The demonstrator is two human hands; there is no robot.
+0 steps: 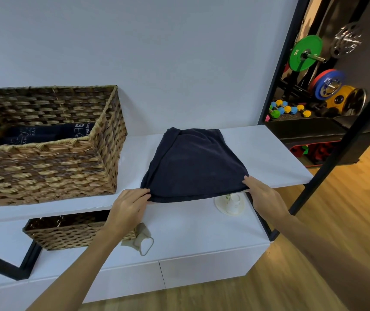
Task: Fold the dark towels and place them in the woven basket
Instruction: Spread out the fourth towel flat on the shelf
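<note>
A dark navy towel (193, 162) lies spread on the white upper shelf (269, 153), its near edge hanging over the shelf's front. My left hand (128, 207) pinches the towel's near left corner. My right hand (262, 194) pinches its near right corner. The large woven basket (44, 167) stands on the same shelf to the left of the towel. Inside the basket lie folded dark towels (44, 133) with pale lettering.
On the lower white cabinet top (179, 230) stand a smaller woven basket (67, 234), a beige cloth item with a loop (143, 239) and a white cup on a saucer (231, 203). A black metal frame (336, 149) rises at the right. Weight plates and dumbbells sit behind it.
</note>
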